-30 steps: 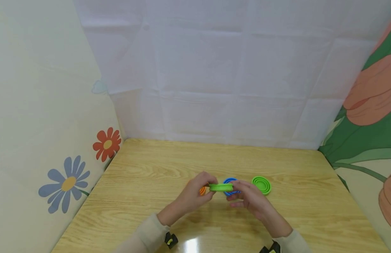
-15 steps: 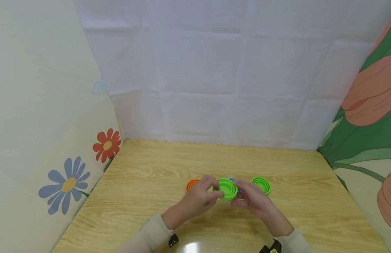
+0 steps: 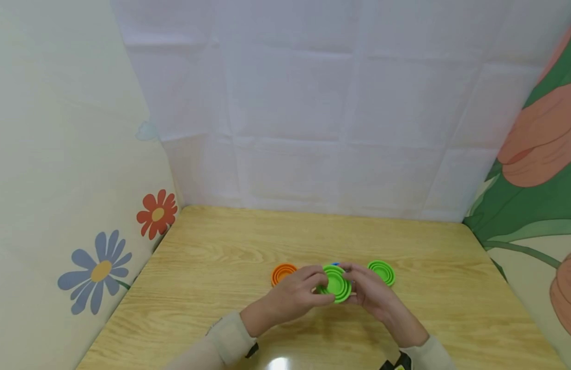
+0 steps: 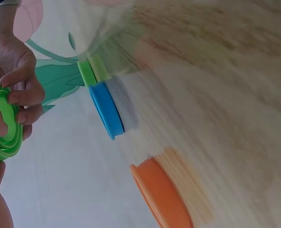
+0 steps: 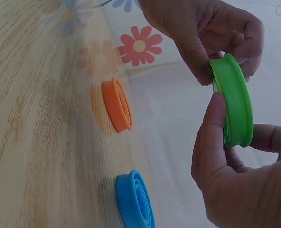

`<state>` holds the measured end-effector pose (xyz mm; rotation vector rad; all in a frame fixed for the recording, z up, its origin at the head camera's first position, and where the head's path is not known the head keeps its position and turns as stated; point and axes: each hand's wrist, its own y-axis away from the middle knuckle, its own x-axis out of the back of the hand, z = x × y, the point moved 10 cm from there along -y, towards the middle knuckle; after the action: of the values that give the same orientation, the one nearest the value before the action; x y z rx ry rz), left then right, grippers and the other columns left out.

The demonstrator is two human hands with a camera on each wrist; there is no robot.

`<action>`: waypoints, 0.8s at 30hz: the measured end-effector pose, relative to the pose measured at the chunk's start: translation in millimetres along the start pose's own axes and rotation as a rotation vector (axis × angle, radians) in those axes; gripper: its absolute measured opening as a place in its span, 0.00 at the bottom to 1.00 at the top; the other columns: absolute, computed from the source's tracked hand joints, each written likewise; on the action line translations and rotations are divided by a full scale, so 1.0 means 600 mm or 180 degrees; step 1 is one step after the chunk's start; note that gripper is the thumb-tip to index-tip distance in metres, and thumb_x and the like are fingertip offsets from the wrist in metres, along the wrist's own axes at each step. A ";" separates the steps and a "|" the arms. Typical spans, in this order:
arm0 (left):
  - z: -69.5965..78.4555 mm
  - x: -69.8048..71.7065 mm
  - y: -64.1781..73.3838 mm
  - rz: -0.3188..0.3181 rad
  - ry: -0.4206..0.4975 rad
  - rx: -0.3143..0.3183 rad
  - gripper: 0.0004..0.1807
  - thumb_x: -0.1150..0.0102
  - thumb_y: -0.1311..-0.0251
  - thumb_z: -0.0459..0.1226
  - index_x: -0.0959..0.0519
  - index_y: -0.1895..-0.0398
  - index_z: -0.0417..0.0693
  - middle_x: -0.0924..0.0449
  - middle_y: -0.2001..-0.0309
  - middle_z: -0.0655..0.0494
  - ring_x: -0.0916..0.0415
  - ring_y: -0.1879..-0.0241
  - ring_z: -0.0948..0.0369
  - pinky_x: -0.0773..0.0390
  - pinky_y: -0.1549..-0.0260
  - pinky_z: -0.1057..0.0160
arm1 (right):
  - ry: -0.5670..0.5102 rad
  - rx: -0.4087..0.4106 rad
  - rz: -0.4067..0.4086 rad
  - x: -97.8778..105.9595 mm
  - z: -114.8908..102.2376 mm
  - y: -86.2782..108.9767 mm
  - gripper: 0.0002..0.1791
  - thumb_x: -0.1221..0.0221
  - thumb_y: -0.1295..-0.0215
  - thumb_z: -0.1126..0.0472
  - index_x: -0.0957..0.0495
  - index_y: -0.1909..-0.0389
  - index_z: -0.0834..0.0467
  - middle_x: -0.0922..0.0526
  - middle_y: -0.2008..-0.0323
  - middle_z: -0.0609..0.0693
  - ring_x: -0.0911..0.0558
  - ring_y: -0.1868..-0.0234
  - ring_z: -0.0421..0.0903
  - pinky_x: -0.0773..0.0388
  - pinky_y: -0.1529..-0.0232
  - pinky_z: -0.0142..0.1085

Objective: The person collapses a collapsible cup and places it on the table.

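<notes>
A green collapsible cup [image 3: 336,283], folded flat into concentric rings, is held above the table between both hands. My left hand [image 3: 294,292] pinches its left side, the thumb along the lower rim and the fingers at the inner rings. My right hand [image 3: 373,292] grips the opposite rim between thumb and fingers, seen from close by in the right wrist view. Behind the held cup, a blue collapsed cup [image 5: 133,199] is mostly hidden in the head view. An orange one [image 3: 283,271] lies just beyond my left hand, and a second green one [image 3: 381,272] beyond my right.
The three cups lie in a row across the wooden table [image 3: 230,241]. A white cloth [image 3: 285,103] hangs along the table's back edge. Flower-printed cloths flank it on the left [image 3: 45,169] and right [image 3: 535,205].
The held green cup has turned from edge-on to show its rings, moving slightly right and down. My left hand has followed, uncovering more of the orange cup, while the blue one is now more covered.
</notes>
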<state>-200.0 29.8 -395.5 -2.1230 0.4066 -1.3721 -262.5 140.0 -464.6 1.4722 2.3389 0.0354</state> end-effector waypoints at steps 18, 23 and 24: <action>-0.125 -0.037 0.054 -0.0069 0.2749 0.2532 0.22 0.44 0.30 0.31 0.32 0.35 0.43 0.33 0.40 0.46 0.26 0.48 0.53 0.17 0.52 0.56 | 0.0241 0.0141 0.0303 0.017 -0.024 -0.018 0.21 0.51 0.25 0.63 0.34 0.35 0.68 0.17 0.54 0.49 0.15 0.57 0.43 0.15 0.55 0.41; -0.147 -0.071 0.071 0.0085 0.3734 0.3380 0.21 0.50 0.26 0.32 0.35 0.34 0.36 0.33 0.43 0.37 0.21 0.54 0.53 0.14 0.57 0.55 | 0.0244 0.0112 0.0489 0.024 -0.031 -0.032 0.24 0.50 0.26 0.62 0.35 0.33 0.68 0.18 0.53 0.50 0.16 0.57 0.43 0.16 0.57 0.40; -0.149 -0.079 0.074 0.0100 0.3911 0.3517 0.21 0.50 0.26 0.32 0.35 0.33 0.35 0.33 0.44 0.37 0.20 0.56 0.54 0.13 0.57 0.54 | 0.0244 0.0110 0.0521 0.025 -0.032 -0.034 0.24 0.50 0.26 0.62 0.35 0.33 0.68 0.18 0.52 0.50 0.17 0.57 0.43 0.16 0.57 0.40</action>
<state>-298.9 -6.5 -429.5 -0.2757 0.0443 -2.0552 -292.2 147.0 -455.9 1.7044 2.2826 0.0967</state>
